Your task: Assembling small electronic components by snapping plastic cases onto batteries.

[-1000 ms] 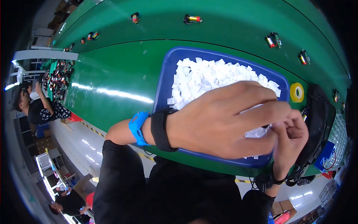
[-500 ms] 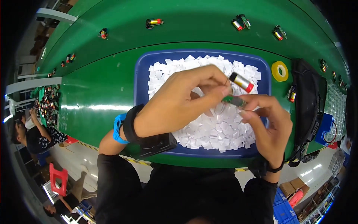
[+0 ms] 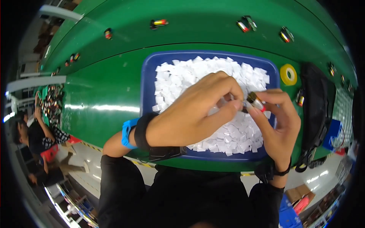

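Over a blue tray (image 3: 145, 83) heaped with small white paper-like pieces (image 3: 171, 85), my two hands meet at the fingertips. My right hand (image 3: 281, 125) pinches a small cylindrical battery (image 3: 257, 102) with a dark end, a silvery middle and a red end, between thumb and forefinger. My left hand (image 3: 201, 110) is closed in a pinch right beside the battery's dark end. What sits in the left fingertips is mostly hidden. The small green circuit board is not clearly visible now.
Yellow tape roll (image 3: 288, 74) lies right of the tray, near a black bag (image 3: 315, 106). Several battery assemblies, such as one (image 3: 158, 23) at the back, lie along the green table (image 3: 99, 87). A person (image 3: 34, 133) sits far left by a pile of parts (image 3: 51, 102).
The battery, earlier dangling above the fingers, now lies in my right hand's pinch. The green board between the fingertips has gone mostly out of sight. The view has shifted slightly.
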`<state>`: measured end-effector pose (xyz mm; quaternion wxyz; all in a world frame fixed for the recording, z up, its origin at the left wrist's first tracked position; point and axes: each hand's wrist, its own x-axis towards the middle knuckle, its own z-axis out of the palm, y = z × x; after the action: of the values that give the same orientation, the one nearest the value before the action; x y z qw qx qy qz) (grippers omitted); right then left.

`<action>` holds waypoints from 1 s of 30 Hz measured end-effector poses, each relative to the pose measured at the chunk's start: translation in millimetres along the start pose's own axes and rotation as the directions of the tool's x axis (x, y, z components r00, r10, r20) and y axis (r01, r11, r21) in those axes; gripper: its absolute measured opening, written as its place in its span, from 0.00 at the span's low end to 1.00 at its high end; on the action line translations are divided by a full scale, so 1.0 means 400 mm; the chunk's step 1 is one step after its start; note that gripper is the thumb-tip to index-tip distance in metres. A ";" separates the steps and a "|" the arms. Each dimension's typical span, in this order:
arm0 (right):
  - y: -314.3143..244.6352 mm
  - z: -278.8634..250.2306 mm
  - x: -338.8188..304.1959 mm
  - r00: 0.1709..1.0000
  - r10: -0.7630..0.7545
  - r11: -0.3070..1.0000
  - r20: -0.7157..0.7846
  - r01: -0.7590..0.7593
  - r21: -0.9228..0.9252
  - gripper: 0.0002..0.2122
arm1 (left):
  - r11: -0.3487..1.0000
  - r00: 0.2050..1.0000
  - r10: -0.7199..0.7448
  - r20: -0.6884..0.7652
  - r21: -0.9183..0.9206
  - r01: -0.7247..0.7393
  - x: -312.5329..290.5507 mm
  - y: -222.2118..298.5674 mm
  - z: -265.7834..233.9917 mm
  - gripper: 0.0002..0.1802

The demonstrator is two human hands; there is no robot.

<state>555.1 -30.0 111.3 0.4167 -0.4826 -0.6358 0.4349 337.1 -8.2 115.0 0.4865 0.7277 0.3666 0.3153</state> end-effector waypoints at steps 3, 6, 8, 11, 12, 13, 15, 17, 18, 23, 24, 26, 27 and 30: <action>0.001 -0.004 -0.011 0.999 -0.051 0.999 0.001 0.051 0.007 0.14 | 0.806 0.926 -0.299 0.229 -0.459 0.374 -0.005 -0.002 -0.010 0.10; -0.008 -0.043 -0.047 0.976 -0.216 0.976 0.022 0.217 -0.020 0.12 | 0.513 0.852 -0.335 0.402 -0.681 0.523 0.025 0.013 -0.011 0.13; -0.015 -0.033 -0.050 0.933 -0.332 0.929 0.140 0.349 -0.123 0.11 | 0.431 0.857 -0.373 0.354 -0.752 0.498 0.022 0.006 -0.011 0.13; -0.005 -0.015 -0.033 0.878 -0.425 0.849 0.221 0.471 -0.238 0.10 | 0.403 0.858 -0.345 0.382 -0.765 0.502 0.015 0.001 -0.021 0.13; 0.001 -0.013 -0.030 0.883 -0.425 0.852 0.198 0.464 -0.240 0.09 | 0.401 0.865 -0.349 0.362 -0.776 0.487 0.009 -0.004 -0.013 0.13; 0.005 -0.014 -0.028 0.889 -0.424 0.856 0.175 0.456 -0.245 0.09 | 0.521 0.911 -0.321 0.259 -0.755 0.398 0.001 -0.009 0.000 0.13; 0.006 -0.027 -0.036 0.904 -0.400 0.876 0.151 0.426 -0.228 0.09 | 0.723 0.972 -0.217 0.086 -0.655 0.219 -0.002 -0.016 0.021 0.13; -0.001 -0.043 -0.051 0.939 -0.340 0.916 0.055 0.343 -0.207 0.09 | 0.758 0.968 -0.211 0.138 -0.602 0.251 0.009 -0.007 0.015 0.13; -0.004 -0.043 -0.053 0.943 -0.331 0.914 0.048 0.332 -0.234 0.09 | 0.796 0.959 -0.214 0.184 -0.536 0.280 0.012 0.002 0.007 0.12; -0.014 0.005 -0.012 0.849 -0.501 0.789 0.168 0.528 -0.314 0.13 | 0.881 0.964 -0.236 0.121 -0.393 0.265 -0.024 -0.008 0.010 0.09; 0.000 0.022 -0.011 0.857 -0.501 0.798 0.121 0.512 -0.317 0.12 | 0.867 0.958 -0.247 0.147 -0.407 0.286 -0.031 -0.023 0.009 0.10; 0.002 0.029 -0.002 0.863 -0.504 0.799 0.037 0.482 -0.360 0.11 | 0.846 0.938 -0.264 0.224 -0.413 0.337 -0.010 -0.025 -0.001 0.12; -0.008 0.033 -0.001 0.858 -0.513 0.799 0.024 0.487 -0.353 0.11 | 0.835 0.922 -0.308 0.233 -0.399 0.379 -0.015 -0.006 -0.011 0.14; -0.024 0.020 -0.012 0.862 -0.506 0.779 0.031 0.471 -0.413 0.10 | 0.805 0.914 -0.272 0.300 -0.449 0.387 -0.014 0.008 -0.016 0.15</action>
<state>546.0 -37.2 117.6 0.4311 -0.3944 -0.7976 0.1497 329.7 -10.7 119.4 0.7430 0.5316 0.3375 0.2266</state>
